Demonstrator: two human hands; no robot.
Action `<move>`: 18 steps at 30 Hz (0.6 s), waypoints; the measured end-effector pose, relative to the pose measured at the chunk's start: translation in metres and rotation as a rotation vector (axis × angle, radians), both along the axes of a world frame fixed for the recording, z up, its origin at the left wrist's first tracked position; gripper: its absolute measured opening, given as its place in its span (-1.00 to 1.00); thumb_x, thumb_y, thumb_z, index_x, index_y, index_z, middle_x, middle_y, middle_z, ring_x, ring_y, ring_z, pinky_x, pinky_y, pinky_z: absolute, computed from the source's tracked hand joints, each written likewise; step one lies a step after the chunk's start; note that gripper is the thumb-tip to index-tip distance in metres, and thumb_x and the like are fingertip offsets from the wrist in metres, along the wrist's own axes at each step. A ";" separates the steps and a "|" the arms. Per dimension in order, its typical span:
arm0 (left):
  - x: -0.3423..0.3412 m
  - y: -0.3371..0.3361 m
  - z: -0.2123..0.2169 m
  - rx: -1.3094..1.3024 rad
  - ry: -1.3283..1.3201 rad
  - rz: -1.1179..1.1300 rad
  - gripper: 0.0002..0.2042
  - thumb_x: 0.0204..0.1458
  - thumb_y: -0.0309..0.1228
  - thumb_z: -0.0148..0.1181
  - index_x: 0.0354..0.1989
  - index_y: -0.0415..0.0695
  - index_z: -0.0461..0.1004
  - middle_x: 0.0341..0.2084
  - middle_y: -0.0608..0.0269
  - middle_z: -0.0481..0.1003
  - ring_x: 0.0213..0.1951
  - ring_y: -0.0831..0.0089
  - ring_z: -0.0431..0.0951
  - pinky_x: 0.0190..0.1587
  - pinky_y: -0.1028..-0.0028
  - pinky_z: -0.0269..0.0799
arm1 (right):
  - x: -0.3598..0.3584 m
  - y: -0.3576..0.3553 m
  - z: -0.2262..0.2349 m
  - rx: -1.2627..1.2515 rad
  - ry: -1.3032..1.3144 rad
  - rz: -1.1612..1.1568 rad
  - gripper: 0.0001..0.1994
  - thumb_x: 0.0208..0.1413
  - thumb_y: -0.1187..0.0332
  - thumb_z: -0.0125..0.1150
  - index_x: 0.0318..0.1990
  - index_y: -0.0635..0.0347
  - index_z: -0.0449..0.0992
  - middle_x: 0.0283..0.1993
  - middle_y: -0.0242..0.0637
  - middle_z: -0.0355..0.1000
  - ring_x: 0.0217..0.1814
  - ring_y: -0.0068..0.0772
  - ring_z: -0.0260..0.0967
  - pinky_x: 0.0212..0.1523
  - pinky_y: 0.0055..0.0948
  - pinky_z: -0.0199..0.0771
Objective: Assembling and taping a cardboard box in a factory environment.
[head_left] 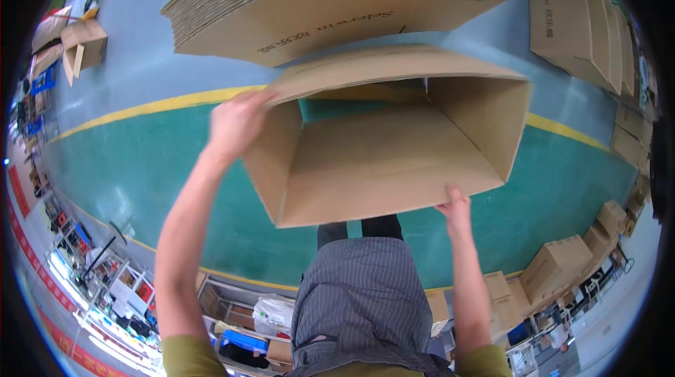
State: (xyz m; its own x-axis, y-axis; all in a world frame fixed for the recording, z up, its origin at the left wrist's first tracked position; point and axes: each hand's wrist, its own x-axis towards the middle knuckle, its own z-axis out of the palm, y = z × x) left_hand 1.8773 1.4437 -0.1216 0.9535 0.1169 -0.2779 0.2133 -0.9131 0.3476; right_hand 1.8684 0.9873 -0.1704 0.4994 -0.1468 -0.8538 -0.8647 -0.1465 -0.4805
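A large brown cardboard box [383, 159], unfolded into a tube, hangs in front of me over the green floor. Through its near opening I see the inner walls and, at the far end, a strip of floor. My left hand [239, 122] is closed on the box's upper left corner, slightly blurred. Lower down, my right hand [455, 207] pinches the near bottom edge right of its middle, thumb on the inside. The fingers under the cardboard are hidden.
A thick stack of flattened cartons [351, 8] lies just beyond the box. More cartons [573, 26] lean at the far right. A yellow line [169, 104] borders the green floor. Shelves [239, 314] with goods stand behind me, and boxes [555, 264] line the right side.
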 end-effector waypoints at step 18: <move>-0.080 0.026 -0.061 0.205 -0.171 0.215 -0.84 -0.03 -0.44 0.22 -0.28 -0.14 0.42 -0.31 0.21 0.41 -0.22 0.20 0.40 -0.22 0.29 0.34 | 0.054 -0.039 0.051 -0.091 0.025 0.191 -0.30 0.00 0.05 0.27 0.16 0.33 0.14 -0.13 -0.18 0.42 -0.25 -0.42 0.45 -0.32 -0.43 0.49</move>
